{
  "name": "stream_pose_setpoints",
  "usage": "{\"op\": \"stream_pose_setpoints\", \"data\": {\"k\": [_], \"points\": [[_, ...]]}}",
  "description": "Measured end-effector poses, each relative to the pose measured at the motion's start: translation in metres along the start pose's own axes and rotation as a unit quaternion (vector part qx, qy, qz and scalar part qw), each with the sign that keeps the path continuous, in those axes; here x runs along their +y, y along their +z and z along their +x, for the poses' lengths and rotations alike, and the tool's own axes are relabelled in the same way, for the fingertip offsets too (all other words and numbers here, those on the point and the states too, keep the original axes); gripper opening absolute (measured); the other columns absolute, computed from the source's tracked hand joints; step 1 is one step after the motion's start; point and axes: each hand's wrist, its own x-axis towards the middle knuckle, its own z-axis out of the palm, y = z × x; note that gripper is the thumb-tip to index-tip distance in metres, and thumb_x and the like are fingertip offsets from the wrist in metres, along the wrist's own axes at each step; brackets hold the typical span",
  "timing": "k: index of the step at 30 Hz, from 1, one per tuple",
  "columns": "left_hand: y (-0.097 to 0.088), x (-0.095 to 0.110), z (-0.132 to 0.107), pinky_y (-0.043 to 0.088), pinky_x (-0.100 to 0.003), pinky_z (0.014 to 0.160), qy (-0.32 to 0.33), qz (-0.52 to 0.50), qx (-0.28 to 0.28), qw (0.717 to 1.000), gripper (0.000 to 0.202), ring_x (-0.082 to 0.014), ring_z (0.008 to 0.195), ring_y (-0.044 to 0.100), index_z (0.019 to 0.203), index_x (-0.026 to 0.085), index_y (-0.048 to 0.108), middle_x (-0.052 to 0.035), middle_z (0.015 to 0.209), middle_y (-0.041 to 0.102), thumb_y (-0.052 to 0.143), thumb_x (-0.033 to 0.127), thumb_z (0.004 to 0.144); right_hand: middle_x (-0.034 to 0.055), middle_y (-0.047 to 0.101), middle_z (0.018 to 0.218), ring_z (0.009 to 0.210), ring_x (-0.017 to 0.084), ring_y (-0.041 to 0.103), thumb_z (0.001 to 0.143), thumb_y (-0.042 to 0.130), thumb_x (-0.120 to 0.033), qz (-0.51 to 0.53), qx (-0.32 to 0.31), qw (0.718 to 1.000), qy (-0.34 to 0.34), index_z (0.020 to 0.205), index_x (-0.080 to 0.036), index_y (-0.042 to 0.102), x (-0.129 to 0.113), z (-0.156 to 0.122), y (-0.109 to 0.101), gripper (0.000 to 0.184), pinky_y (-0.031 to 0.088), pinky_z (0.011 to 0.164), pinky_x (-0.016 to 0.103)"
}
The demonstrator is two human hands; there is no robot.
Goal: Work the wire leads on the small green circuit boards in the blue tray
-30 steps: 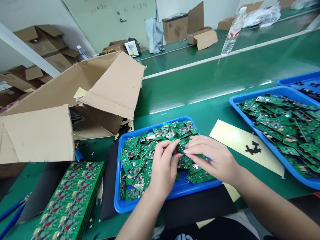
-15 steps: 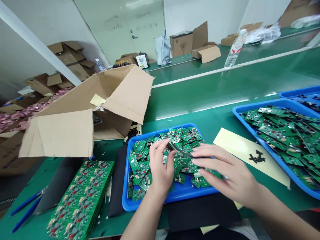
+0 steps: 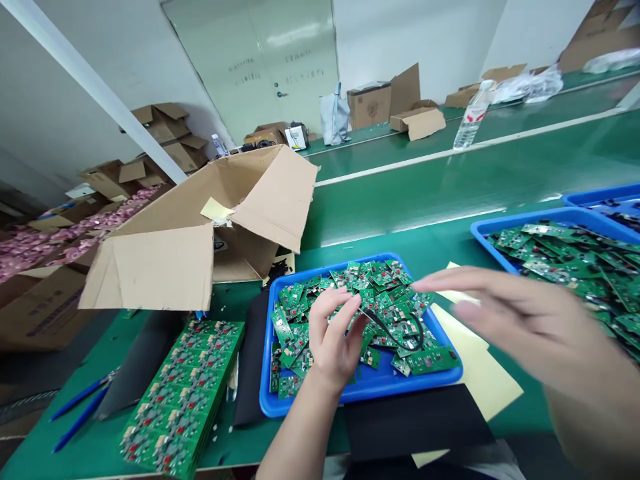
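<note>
A blue tray [image 3: 360, 395] in front of me holds a heap of small green circuit boards [image 3: 385, 280]. My left hand [image 3: 333, 337] rests over the heap, its fingers pinched on one end of a thin black curved strand [image 3: 400, 337] that loops across the boards. My right hand [image 3: 525, 320] hovers to the right of the tray, above a yellow sheet [image 3: 483, 377]. It is motion-blurred, with the fingers stretched out and nothing in them.
A second blue tray [image 3: 487, 230] of boards stands at the right. A stack of green board panels [image 3: 185, 393] lies at the left, behind it an open cardboard box [image 3: 200, 227]. A black mat [image 3: 415, 420] lies at the near edge. Blue pens [image 3: 80, 407] lie far left, a water bottle [image 3: 470, 117] stands far back.
My right hand has lifted off the board heap and swung right and up. My left hand stays on the heap and now pinches the black strand. The view has shifted left.
</note>
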Motion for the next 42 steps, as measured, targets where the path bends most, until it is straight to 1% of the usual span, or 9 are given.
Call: {"op": "stream_pose_setpoints", "data": {"k": [3, 5, 12, 17, 20, 25, 31, 36, 42], "points": [[0.000, 0.000, 0.000, 0.054, -0.038, 0.085, 0.015, 0.005, 0.002, 1.000, 0.033, -0.0190, 0.096, 0.062, 0.115, 0.022, 0.055, -0.0056, 0.099, 0.060, 0.058, 0.011, 0.085, 0.0037, 0.070, 0.096, 0.086, 0.022, 0.068, 0.090, 0.052, -0.031, 0.160, -0.126, 0.973, 0.110, 0.105, -0.026, 0.063, -0.004, 0.021, 0.024, 0.020, 0.056, 0.067, 0.031], [-0.001, 0.000, 0.000, 0.055, -0.036, 0.083, 0.020, 0.009, 0.003, 1.000, 0.031, -0.0187, 0.096, 0.062, 0.113, 0.020, 0.056, -0.0058, 0.098, 0.060, 0.059, 0.010, 0.084, 0.0038, 0.070, 0.088, 0.082, 0.020, 0.067, 0.088, 0.054, -0.030, 0.234, -0.170, 0.943, 0.165, 0.108, -0.023, 0.062, -0.004, 0.022, 0.038, 0.022, 0.054, 0.068, 0.030], [-0.003, 0.001, 0.001, 0.057, -0.029, 0.073, -0.001, -0.010, 0.005, 1.000, 0.030, -0.0164, 0.088, 0.063, 0.114, 0.021, 0.057, -0.0047, 0.095, 0.063, 0.062, 0.018, 0.085, -0.0029, 0.062, 0.063, 0.062, 0.012, 0.062, 0.082, 0.060, -0.024, 0.520, -0.180, 0.795, 0.256, 0.106, -0.018, 0.056, -0.001, 0.013, 0.051, 0.025, 0.050, 0.065, 0.026], [-0.001, 0.002, 0.000, 0.055, -0.027, 0.073, -0.001, -0.053, -0.003, 0.999, 0.030, -0.0159, 0.087, 0.063, 0.116, 0.017, 0.058, -0.0065, 0.095, 0.064, 0.060, 0.024, 0.086, -0.0070, 0.057, 0.054, 0.049, 0.008, 0.054, 0.080, 0.059, -0.021, 0.573, -0.186, 0.745, 0.288, 0.100, -0.018, 0.056, 0.001, 0.019, 0.056, 0.020, 0.047, 0.064, 0.026], [0.000, 0.001, -0.001, 0.055, -0.026, 0.072, -0.003, -0.065, -0.006, 0.998, 0.034, -0.0158, 0.087, 0.063, 0.118, 0.019, 0.057, -0.0063, 0.097, 0.064, 0.061, 0.022, 0.085, -0.0074, 0.055, 0.053, 0.048, 0.008, 0.051, 0.078, 0.059, -0.019, 0.547, -0.184, 0.764, 0.288, 0.099, -0.017, 0.055, 0.001, 0.022, 0.056, 0.021, 0.046, 0.058, 0.024], [0.001, 0.002, -0.001, 0.054, -0.027, 0.074, -0.002, -0.092, -0.021, 0.996, 0.040, -0.0156, 0.088, 0.061, 0.124, 0.020, 0.054, -0.0065, 0.098, 0.063, 0.061, 0.020, 0.084, -0.0050, 0.056, 0.058, 0.052, 0.009, 0.052, 0.080, 0.057, -0.019, 0.422, -0.158, 0.851, 0.270, 0.098, -0.019, 0.056, -0.002, 0.023, 0.051, 0.018, 0.042, 0.049, 0.019], [0.004, 0.001, -0.004, 0.053, -0.027, 0.072, -0.066, -0.159, -0.055, 0.984, 0.044, -0.0153, 0.086, 0.059, 0.127, 0.024, 0.052, -0.0058, 0.096, 0.059, 0.061, 0.022, 0.085, -0.0005, 0.063, 0.069, 0.061, 0.011, 0.060, 0.083, 0.054, -0.018, 0.261, -0.058, 0.952, 0.150, 0.089, -0.018, 0.059, -0.002, 0.021, 0.053, 0.008, 0.047, 0.054, 0.019], [0.005, 0.003, -0.006, 0.052, -0.032, 0.076, -0.132, -0.261, -0.080, 0.953, 0.043, -0.0179, 0.092, 0.057, 0.129, 0.029, 0.051, -0.0074, 0.102, 0.059, 0.057, 0.025, 0.087, -0.0005, 0.067, 0.074, 0.065, 0.010, 0.062, 0.086, 0.052, -0.015, 0.175, -0.027, 0.982, 0.072, 0.083, -0.018, 0.059, -0.003, 0.020, 0.055, 0.008, 0.049, 0.061, 0.017], [0.003, 0.006, -0.005, 0.050, -0.032, 0.079, -0.233, -0.383, -0.130, 0.884, 0.036, -0.0183, 0.094, 0.057, 0.124, 0.029, 0.056, -0.0083, 0.107, 0.059, 0.054, 0.027, 0.089, 0.0004, 0.067, 0.073, 0.065, 0.012, 0.063, 0.088, 0.053, -0.016, 0.081, 0.003, 0.997, 0.011, 0.080, -0.019, 0.058, -0.002, 0.020, 0.052, 0.011, 0.050, 0.061, 0.020]]}}
